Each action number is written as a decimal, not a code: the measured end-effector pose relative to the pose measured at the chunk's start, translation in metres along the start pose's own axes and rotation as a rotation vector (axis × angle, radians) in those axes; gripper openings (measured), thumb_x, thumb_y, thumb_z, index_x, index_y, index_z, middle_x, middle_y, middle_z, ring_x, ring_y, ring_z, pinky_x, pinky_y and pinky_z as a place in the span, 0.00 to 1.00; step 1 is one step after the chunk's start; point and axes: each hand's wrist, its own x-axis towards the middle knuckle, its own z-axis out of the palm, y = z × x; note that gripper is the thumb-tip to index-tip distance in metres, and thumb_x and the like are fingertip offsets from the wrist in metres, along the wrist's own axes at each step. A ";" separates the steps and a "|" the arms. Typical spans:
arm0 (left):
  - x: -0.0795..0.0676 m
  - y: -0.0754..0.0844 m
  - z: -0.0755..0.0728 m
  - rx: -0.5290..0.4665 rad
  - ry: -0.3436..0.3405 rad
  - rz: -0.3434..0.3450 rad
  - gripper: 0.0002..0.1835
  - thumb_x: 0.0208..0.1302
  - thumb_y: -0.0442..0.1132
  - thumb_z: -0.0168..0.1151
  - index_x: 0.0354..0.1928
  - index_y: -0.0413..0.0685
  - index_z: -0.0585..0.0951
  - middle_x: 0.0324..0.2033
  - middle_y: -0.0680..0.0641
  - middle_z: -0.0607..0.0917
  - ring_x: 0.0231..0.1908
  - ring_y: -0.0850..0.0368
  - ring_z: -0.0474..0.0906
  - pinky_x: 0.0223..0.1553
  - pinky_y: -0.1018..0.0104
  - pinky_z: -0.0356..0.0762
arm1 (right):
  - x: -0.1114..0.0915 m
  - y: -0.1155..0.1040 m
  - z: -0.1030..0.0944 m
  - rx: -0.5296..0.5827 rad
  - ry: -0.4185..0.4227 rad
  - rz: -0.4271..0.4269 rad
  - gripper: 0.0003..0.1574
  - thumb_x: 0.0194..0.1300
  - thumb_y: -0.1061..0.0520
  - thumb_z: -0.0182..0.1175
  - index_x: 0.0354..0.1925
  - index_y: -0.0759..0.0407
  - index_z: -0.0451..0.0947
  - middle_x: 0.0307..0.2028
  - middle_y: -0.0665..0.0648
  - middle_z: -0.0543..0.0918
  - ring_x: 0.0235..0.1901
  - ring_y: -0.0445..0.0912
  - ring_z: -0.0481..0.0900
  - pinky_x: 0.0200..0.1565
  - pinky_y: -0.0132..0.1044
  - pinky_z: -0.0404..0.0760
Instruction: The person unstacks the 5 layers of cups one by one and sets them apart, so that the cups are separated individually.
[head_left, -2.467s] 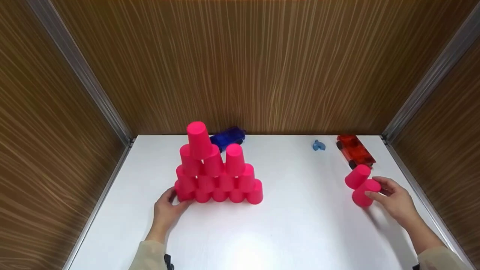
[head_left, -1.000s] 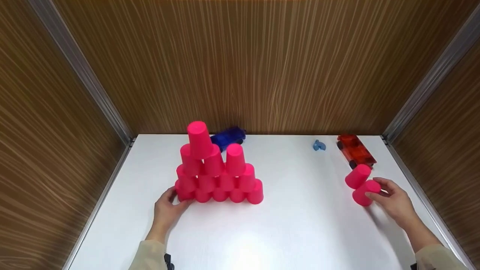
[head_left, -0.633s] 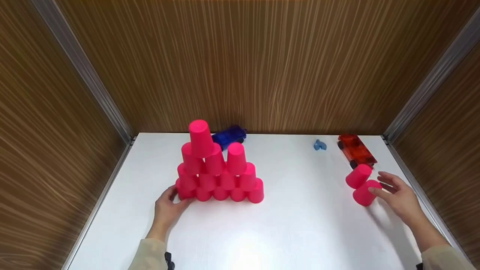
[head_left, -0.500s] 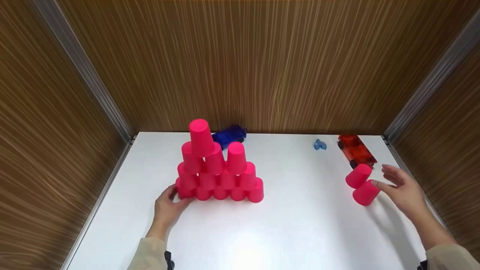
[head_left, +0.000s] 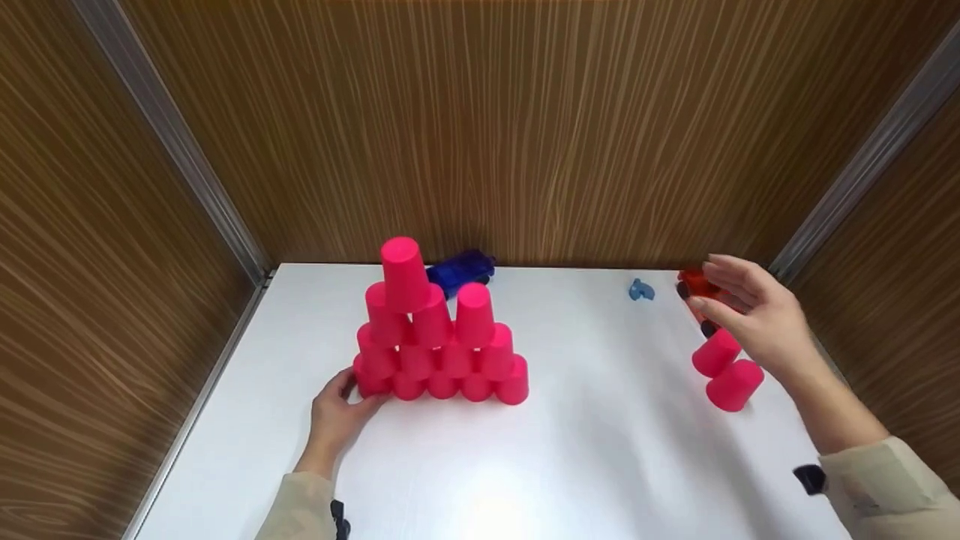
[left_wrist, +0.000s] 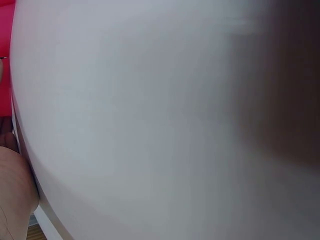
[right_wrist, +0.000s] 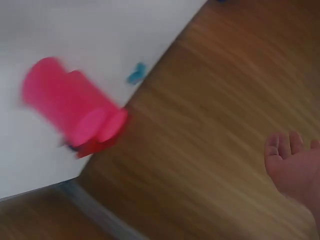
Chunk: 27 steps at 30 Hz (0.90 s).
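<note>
Pink cups stand upside down in a stepped pyramid on the white table, with one top cup (head_left: 405, 276) over the left side of a row of three. My left hand (head_left: 334, 420) has its thumb and fingers round the bottom-left cup (head_left: 373, 382); the fingertips behind it are hidden. To the right, my right hand (head_left: 761, 319) is raised in the air, fingers apart and holding nothing. Just below it in the head view are two separate pink cups, a nearer cup (head_left: 735, 385) and a farther cup (head_left: 715, 354).
A blue toy car (head_left: 463, 270) sits behind the pyramid. An orange-red toy car (head_left: 694, 283) is partly hidden by the right hand, with a small blue piece (head_left: 641, 289) to its left. Wood-grain panels (head_left: 525, 135) enclose the table's back and sides.
My right hand has let go of the nearer loose cup and moved up, away from the person and slightly left. The left hand remains at the pyramid's bottom-left cup.
</note>
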 end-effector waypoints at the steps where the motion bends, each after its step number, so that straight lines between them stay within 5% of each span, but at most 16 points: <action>1: 0.000 0.000 0.000 0.002 -0.001 -0.001 0.42 0.63 0.56 0.79 0.75 0.55 0.73 0.73 0.46 0.74 0.76 0.45 0.66 0.72 0.50 0.71 | 0.003 -0.010 0.006 0.008 -0.005 -0.033 0.43 0.71 0.49 0.72 0.77 0.51 0.67 0.70 0.61 0.76 0.65 0.49 0.78 0.53 0.21 0.80; 13: 0.002 -0.004 -0.002 0.009 0.019 0.026 0.41 0.62 0.54 0.80 0.74 0.53 0.74 0.72 0.45 0.75 0.75 0.44 0.67 0.73 0.51 0.71 | 0.043 -0.124 0.100 0.174 -0.171 -0.306 0.37 0.70 0.51 0.73 0.72 0.54 0.74 0.67 0.51 0.80 0.68 0.48 0.76 0.70 0.49 0.76; 20: 0.001 -0.003 0.002 0.017 0.014 -0.013 0.43 0.61 0.59 0.79 0.76 0.59 0.72 0.72 0.49 0.74 0.75 0.46 0.66 0.70 0.52 0.75 | 0.054 -0.177 0.155 0.187 -0.248 -0.369 0.38 0.68 0.48 0.74 0.72 0.49 0.75 0.66 0.52 0.81 0.66 0.46 0.78 0.67 0.48 0.79; 27: 0.003 -0.002 0.004 -0.002 0.009 -0.003 0.42 0.61 0.58 0.80 0.75 0.61 0.73 0.72 0.52 0.75 0.76 0.47 0.66 0.70 0.52 0.75 | 0.061 -0.210 0.193 0.161 -0.324 -0.327 0.39 0.67 0.46 0.74 0.73 0.44 0.74 0.67 0.48 0.80 0.66 0.42 0.77 0.67 0.43 0.78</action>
